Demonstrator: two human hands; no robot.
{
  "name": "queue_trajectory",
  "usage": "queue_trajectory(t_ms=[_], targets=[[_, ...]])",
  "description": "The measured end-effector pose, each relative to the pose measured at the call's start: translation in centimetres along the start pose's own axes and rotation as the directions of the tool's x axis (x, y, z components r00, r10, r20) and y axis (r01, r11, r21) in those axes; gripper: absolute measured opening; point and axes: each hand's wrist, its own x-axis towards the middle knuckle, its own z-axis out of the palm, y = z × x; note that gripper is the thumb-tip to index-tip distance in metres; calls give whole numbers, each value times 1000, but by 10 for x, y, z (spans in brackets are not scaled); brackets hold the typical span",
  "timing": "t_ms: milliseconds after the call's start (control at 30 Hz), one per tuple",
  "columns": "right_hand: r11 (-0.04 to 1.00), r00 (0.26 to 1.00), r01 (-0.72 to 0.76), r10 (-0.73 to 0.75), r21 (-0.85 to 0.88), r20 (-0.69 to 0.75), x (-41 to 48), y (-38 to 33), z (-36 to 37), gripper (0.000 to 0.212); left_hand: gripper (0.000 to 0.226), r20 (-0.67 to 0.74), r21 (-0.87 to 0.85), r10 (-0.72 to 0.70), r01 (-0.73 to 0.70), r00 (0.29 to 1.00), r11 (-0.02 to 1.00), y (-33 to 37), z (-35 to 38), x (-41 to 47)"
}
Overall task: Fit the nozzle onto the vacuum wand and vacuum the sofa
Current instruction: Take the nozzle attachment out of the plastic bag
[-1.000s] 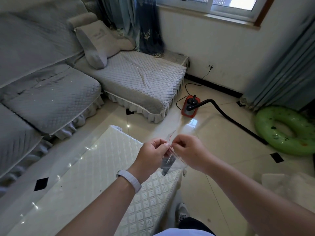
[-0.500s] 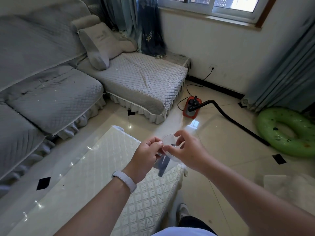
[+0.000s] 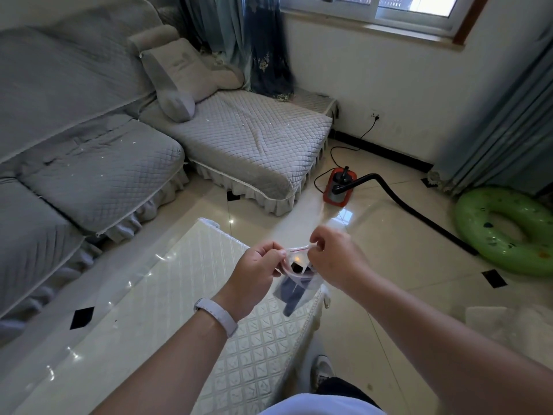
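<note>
A clear zip bag (image 3: 300,290) with a red seal strip hangs between my hands, and a dark nozzle (image 3: 291,298) shows through it. My left hand (image 3: 257,271) pinches one lip of the bag's mouth, my right hand (image 3: 335,259) pinches the other, and the mouth gapes between them. The grey quilted sofa (image 3: 248,139) runs along the left and back, dotted with small white bits. A red and silver vacuum (image 3: 339,187) stands on the floor by the sofa's end, its black hose (image 3: 419,211) trailing right.
A white coffee table (image 3: 167,295) with a glossy cover lies under my left arm. A green swim ring (image 3: 508,232) lies on the tiles at right by a curtain (image 3: 502,121). The vacuum's cord runs to a wall socket (image 3: 375,116). My shoe (image 3: 321,369) shows below.
My hands have drawn apart, pulling the bag's mouth open; a second ago they pinched it close together. The camera has shifted slightly.
</note>
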Motion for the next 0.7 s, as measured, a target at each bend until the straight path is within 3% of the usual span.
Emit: queue_trajectory(t_ms=[133,400,567,700], targets=[[995,999,-24,28,-100,44,0,16,-6,7,22,-82,36,1,2,997,999,-7,-5,2],[997,997,-44,41,60,64,-6,29,-14,11,17,-36,112,5,-1,999,994,-13,-5,4],[986,986,161,-162,34,48,-18,33,-12,9,17,10,128,5,-6,1000,992,-12,0,2],[952,945,305,-303,-4,121,-23,35,0,9,21,35,116,-13,9,999,993,-8,-2,1]])
